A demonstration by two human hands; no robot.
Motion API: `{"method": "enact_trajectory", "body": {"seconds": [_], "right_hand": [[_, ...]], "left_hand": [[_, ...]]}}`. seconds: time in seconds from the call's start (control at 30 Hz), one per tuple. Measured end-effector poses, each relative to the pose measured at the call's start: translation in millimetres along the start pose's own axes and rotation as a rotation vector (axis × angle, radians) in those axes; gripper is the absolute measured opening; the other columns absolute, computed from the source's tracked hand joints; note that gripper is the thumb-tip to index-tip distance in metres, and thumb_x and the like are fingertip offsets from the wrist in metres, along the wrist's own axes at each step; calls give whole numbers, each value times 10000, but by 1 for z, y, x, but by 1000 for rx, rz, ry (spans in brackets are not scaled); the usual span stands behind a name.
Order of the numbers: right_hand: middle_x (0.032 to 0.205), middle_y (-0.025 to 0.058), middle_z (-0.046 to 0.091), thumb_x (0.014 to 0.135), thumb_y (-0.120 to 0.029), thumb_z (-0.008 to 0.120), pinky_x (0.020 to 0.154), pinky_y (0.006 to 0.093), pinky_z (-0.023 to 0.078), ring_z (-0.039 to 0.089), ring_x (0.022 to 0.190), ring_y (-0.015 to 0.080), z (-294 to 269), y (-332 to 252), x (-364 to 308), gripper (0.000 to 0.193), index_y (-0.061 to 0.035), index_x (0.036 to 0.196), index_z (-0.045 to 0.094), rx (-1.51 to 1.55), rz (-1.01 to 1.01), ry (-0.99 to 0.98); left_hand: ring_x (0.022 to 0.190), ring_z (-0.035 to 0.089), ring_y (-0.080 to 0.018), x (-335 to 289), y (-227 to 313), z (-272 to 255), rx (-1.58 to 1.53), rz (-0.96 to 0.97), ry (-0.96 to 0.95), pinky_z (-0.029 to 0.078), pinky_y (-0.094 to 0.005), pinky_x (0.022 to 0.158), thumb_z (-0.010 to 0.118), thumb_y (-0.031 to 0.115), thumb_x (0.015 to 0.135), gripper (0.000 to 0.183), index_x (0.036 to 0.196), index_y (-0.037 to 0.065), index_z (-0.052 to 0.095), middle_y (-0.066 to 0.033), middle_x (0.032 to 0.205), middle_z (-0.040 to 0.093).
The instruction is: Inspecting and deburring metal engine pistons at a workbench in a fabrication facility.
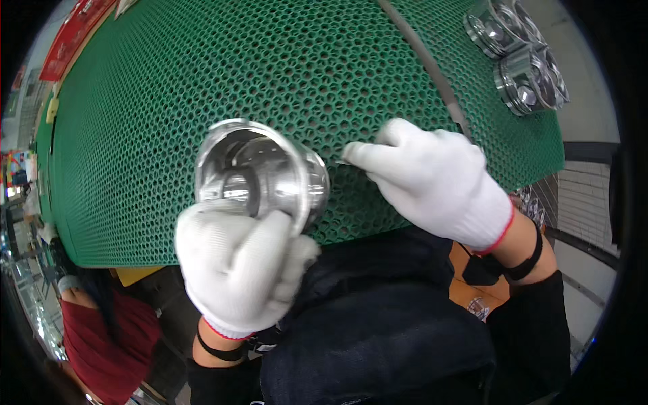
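A shiny metal piston (260, 175), hollow side toward me, is held up over the near edge of the green honeycomb mat (202, 81). My left hand (239, 266), in a white glove, grips it from below. To the right of the piston, my gloved right hand (432, 179) pinches a thin metal tool whose small tip (342, 163) points at the piston's side. The tip sits just beside the piston wall; contact cannot be told.
Two more metal pistons (503, 23) (530, 77) stand at the mat's far right. A grey strip (432, 71) runs across the mat. A person in a red top (94, 331) is at the lower left. Tiled floor (587, 196) lies at right.
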State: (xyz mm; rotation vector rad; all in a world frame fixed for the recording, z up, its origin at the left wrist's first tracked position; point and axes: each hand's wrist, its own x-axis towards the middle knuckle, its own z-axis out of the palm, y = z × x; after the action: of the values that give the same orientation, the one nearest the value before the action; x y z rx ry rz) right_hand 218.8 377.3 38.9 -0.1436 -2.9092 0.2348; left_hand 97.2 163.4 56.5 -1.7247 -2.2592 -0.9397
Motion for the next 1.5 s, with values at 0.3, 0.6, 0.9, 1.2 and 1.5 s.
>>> {"method": "enact_trajectory", "body": {"seconds": [0.3, 0.6, 0.9, 1.2, 1.5], "right_hand": [[650, -13, 508, 752, -161, 682, 428, 277, 440, 549, 499, 161, -4, -4, 6, 356, -187, 1106, 703, -75, -262, 121], [771, 46, 643, 989, -226, 510, 423, 197, 457, 580, 530, 75, -15, -4, -12, 374, 1, 1284, 548, 1832, 821, -698], [792, 57, 624, 1044, -339, 487, 344, 229, 345, 428, 408, 72, 6, 21, -96, 440, -21, 1348, 490, 2212, 495, 40], [728, 113, 635, 907, -261, 642, 616, 366, 517, 650, 672, 285, -14, -11, -42, 211, -69, 831, 686, 761, 153, 12], [675, 106, 604, 860, -200, 657, 566, 363, 490, 629, 631, 273, 1, -10, -29, 188, -46, 753, 641, 792, 181, 124]], "left_hand": [[814, 578, -295, -1, 6, 9, 96, 100, -96, 469, -439, 765, 776, 223, 714, 287, 931, 64, 676, -61, 829, 554], [828, 581, -290, 0, -5, 4, -46, 94, -110, 486, -451, 823, 720, 220, 795, 246, 947, 35, 666, -83, 862, 575], [1399, 400, -420, 34, -86, -5, -275, -205, -346, 370, -473, 1134, 782, 279, 785, 551, 1292, 125, 629, -248, 1510, 404], [1085, 639, -345, 60, 12, 3, 174, 174, -311, 480, -442, 984, 727, 72, 680, 428, 1104, 63, 670, -115, 1120, 683], [977, 657, -352, 82, 17, 15, 227, 1, -393, 520, -427, 850, 704, 134, 734, 324, 1053, 96, 665, -125, 1018, 699]]}}
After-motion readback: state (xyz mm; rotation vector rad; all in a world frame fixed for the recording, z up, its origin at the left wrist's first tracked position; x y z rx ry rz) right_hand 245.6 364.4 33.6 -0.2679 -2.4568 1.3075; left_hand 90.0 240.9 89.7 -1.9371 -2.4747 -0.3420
